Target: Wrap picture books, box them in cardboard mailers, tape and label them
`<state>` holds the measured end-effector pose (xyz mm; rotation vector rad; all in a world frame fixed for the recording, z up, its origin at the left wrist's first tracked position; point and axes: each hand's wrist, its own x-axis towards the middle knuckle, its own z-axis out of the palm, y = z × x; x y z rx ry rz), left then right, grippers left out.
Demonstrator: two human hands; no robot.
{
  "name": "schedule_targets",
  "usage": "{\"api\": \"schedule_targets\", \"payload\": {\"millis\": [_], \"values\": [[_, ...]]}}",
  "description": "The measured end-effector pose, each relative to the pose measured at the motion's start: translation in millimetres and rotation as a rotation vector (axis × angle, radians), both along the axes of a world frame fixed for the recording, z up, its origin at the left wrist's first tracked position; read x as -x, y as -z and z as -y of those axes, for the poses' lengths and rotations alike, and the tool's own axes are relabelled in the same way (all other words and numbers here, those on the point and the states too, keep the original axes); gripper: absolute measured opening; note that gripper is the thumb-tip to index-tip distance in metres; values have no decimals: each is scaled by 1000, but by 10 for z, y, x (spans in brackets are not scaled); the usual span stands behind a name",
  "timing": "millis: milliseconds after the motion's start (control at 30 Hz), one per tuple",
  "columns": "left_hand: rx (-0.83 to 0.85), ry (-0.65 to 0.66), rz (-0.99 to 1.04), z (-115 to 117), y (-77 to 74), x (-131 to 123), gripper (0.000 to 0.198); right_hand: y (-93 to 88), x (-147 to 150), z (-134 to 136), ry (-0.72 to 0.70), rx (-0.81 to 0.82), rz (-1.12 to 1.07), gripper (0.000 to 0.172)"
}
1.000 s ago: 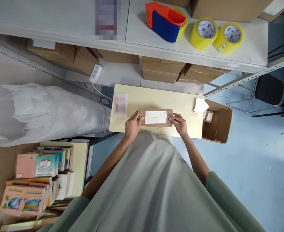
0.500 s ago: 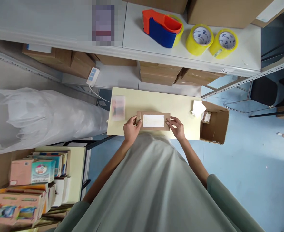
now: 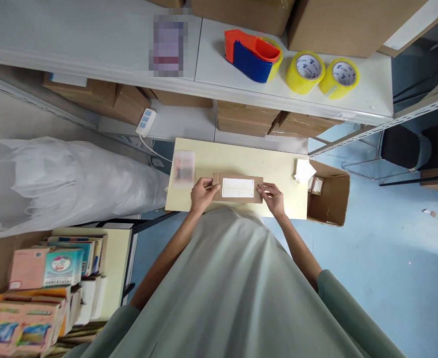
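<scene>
A flat brown cardboard box [image 3: 238,200] with a white label [image 3: 237,188] on its upper face lies lengthwise between my hands, at the near edge of the pale yellow table [image 3: 233,157]. My left hand [image 3: 202,194] grips its left end, thumb on top and fingers curled at the edge. At the opposite end, my right hand [image 3: 273,198] pinches the box with thumb and fingertips. A pinkish flat packet [image 3: 184,168] rests on the table's left side. White papers [image 3: 304,170] sit at the right edge.
An open carton [image 3: 332,196] holding small items adjoins the table's right side. The shelf above carries an orange-and-blue tape dispenser [image 3: 250,57] and yellow tape rolls [image 3: 305,73]. A large white plastic bag [image 3: 80,184] stands left. Stacked books [image 3: 36,298] are lower left.
The camera view has shifted slightly, so the shelf sits a little lower. Both hands keep their grip on the cardboard box, which has hardly moved.
</scene>
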<state>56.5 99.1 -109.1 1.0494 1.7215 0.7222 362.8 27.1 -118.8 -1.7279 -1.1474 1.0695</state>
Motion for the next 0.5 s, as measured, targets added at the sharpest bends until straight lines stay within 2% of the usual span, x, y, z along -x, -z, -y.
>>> {"api": "schedule_targets", "payload": {"millis": [133, 267, 367, 500], "values": [[23, 23, -20, -39, -60, 9, 30, -54, 6, -13, 6, -19, 15, 61], [-67, 43, -29, -67, -99, 15, 28, -145, 4, -65, 17, -79, 45, 59], [-138, 57, -41, -54, -67, 10, 24, -157, 4, -96, 12, -85, 56, 58], [-166, 98, -64, 28, 36, -14, 22, -66, -5, -76, 18, -49, 41, 63]]}}
